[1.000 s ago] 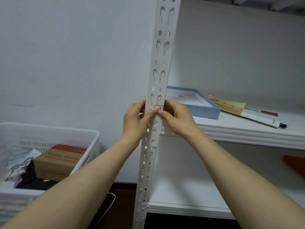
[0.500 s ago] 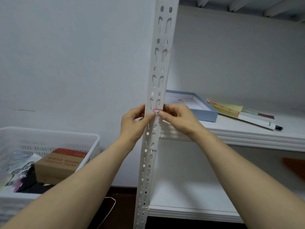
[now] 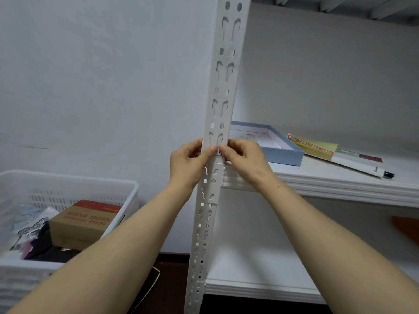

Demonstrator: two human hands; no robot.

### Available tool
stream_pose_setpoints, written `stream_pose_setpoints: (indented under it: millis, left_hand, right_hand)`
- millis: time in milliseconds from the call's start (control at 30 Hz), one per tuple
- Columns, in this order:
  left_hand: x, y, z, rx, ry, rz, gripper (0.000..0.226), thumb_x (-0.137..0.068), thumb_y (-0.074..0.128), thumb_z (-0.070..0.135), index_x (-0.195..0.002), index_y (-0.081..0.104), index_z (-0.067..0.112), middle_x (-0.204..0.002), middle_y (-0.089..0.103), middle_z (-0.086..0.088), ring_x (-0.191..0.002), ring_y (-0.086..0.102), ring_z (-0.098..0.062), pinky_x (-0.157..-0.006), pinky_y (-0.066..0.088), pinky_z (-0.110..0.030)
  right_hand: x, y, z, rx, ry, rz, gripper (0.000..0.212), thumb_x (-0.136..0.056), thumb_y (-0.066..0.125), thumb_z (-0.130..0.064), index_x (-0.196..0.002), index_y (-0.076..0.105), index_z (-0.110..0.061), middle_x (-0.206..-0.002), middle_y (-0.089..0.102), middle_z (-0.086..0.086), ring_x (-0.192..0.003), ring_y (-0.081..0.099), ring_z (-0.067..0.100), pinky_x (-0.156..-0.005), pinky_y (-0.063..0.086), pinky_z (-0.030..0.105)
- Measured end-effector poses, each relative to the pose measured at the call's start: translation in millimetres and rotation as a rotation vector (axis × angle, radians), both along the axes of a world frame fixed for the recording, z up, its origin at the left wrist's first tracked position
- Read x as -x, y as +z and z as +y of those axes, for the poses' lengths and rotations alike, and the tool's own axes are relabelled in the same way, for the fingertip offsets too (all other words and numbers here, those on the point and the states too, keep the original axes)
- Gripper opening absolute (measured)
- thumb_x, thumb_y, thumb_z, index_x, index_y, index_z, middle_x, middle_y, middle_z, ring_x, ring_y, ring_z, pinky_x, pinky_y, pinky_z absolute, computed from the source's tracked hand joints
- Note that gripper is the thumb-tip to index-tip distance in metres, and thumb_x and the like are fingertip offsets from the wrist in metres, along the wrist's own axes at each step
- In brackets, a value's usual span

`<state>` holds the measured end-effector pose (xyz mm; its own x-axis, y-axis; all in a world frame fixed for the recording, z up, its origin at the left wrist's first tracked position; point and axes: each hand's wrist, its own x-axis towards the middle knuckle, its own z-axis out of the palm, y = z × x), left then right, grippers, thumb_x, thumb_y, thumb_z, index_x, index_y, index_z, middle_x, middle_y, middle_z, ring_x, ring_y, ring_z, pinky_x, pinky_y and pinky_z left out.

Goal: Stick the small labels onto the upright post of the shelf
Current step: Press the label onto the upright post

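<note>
I see my left hand (image 3: 188, 163) and right hand (image 3: 244, 158) pinching the white slotted metal upright post (image 3: 224, 87); thumbs meet on its flat front, fingers curl behind; under the thumb tips sits the small red-edged paper label (image 3: 218, 153), mostly hidden.

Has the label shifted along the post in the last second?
No. The label sits just under the same keyhole-slot pair on the upright post; the thumbs now cover more of it.
</note>
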<state>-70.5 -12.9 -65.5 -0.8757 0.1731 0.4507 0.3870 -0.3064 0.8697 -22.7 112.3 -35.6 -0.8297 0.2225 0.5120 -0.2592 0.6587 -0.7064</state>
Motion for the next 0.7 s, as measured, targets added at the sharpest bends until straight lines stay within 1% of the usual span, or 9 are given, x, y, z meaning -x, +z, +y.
stream_pose_setpoints:
  millis: [67, 133, 200, 300, 400, 467, 567, 633, 700]
  left_hand:
    - [-0.1, 0.3, -0.1, 0.001, -0.004, -0.002, 0.023, -0.078, 0.075, 0.022, -0.099, 0.075, 0.013, -0.1, 0.073, -0.01, -0.101, 0.065, -0.033, -0.093, 0.053, -0.039]
    - [-0.7, -1.7, -0.6, -0.009, -0.01, -0.008, 0.022, -0.08, 0.074, 0.02, -0.102, 0.074, 0.013, -0.1, 0.074, -0.008, -0.1, 0.066, -0.03, -0.093, 0.053, -0.037]
    - [-0.7, -5.0, -0.8, 0.001, -0.003, 0.011, 0.024, -0.078, 0.075, 0.025, -0.102, 0.074, 0.018, -0.101, 0.074, -0.004, -0.1, 0.066, -0.027, -0.093, 0.053, -0.035]
    - [1.4, -5.0, -0.1, 0.051, 0.042, 0.037, 0.028, -0.079, 0.075, 0.026, -0.105, 0.073, 0.017, -0.104, 0.073, -0.004, -0.098, 0.066, -0.024, -0.093, 0.053, -0.036]
    - [-1.0, -3.4, -1.1, 0.075, 0.052, 0.042, 0.024, -0.081, 0.074, 0.021, -0.105, 0.073, 0.018, -0.104, 0.072, -0.005, -0.093, 0.065, -0.02, -0.092, 0.053, -0.034]
    - [-1.9, -5.1, -1.9, 0.073, 0.041, 0.058, 0.029, -0.081, 0.074, 0.018, -0.11, 0.071, 0.015, -0.107, 0.071, -0.007, -0.096, 0.065, -0.02, -0.089, 0.054, -0.028]
    - [0.1, -6.6, -1.4, 0.095, 0.057, 0.088, 0.032, -0.082, 0.072, 0.014, -0.114, 0.069, 0.012, -0.108, 0.07, -0.008, -0.095, 0.064, -0.016, -0.084, 0.053, -0.02]
    - [-0.9, -5.5, -2.1, 0.093, 0.053, 0.077, 0.033, -0.082, 0.072, 0.013, -0.115, 0.069, 0.012, -0.11, 0.07, -0.008, -0.096, 0.064, -0.016, -0.084, 0.053, -0.021]
    - [-3.0, -5.7, -2.1, 0.069, 0.037, 0.065, 0.035, -0.082, 0.072, 0.01, -0.116, 0.068, 0.012, -0.112, 0.069, -0.009, -0.095, 0.063, -0.013, -0.084, 0.052, -0.018]
  right_hand:
    - [-2.2, 2.1, 1.7, 0.009, 0.014, -0.021, 0.021, -0.092, 0.056, -0.022, -0.097, 0.07, -0.008, -0.092, 0.072, 0.007, -0.092, 0.067, 0.023, -0.09, 0.05, 0.045]
    - [-7.4, 5.6, 3.7, 0.089, 0.1, -0.066, 0.021, -0.093, 0.054, -0.018, -0.105, 0.069, -0.008, -0.101, 0.072, 0.007, -0.098, 0.067, 0.02, -0.094, 0.05, 0.038]
    - [-9.2, 3.7, 2.9, 0.074, 0.125, -0.062, 0.021, -0.091, 0.057, -0.016, -0.109, 0.068, -0.01, -0.104, 0.071, 0.003, -0.099, 0.067, 0.015, -0.095, 0.05, 0.033]
    - [-4.6, -0.9, 0.5, 0.011, 0.049, -0.004, 0.02, -0.089, 0.06, -0.02, -0.107, 0.068, -0.013, -0.101, 0.071, 0.0, -0.096, 0.066, 0.012, -0.093, 0.051, 0.037]
    - [-5.3, 0.7, 2.7, 0.023, 0.075, -0.046, 0.021, -0.089, 0.06, -0.016, -0.109, 0.066, -0.011, -0.104, 0.071, 0.004, -0.098, 0.066, 0.015, -0.094, 0.051, 0.036]
    - [-6.3, 0.4, 3.3, 0.031, 0.098, -0.056, 0.022, -0.087, 0.063, -0.013, -0.109, 0.066, -0.012, -0.103, 0.071, 0.005, -0.098, 0.066, 0.018, -0.094, 0.051, 0.036]
    - [-3.7, -2.1, 1.0, -0.003, 0.048, -0.037, 0.023, -0.086, 0.064, -0.014, -0.109, 0.066, -0.013, -0.102, 0.071, 0.002, -0.096, 0.066, 0.016, -0.094, 0.051, 0.037]
    - [-4.3, -0.1, 0.8, 0.022, 0.069, -0.055, 0.024, -0.086, 0.063, -0.011, -0.109, 0.066, -0.012, -0.102, 0.071, 0.003, -0.097, 0.066, 0.017, -0.094, 0.051, 0.036]
    - [-8.0, 3.6, 2.3, 0.036, 0.115, -0.072, 0.026, -0.085, 0.061, -0.003, -0.11, 0.065, -0.01, -0.104, 0.071, 0.005, -0.097, 0.066, 0.018, -0.093, 0.051, 0.031]
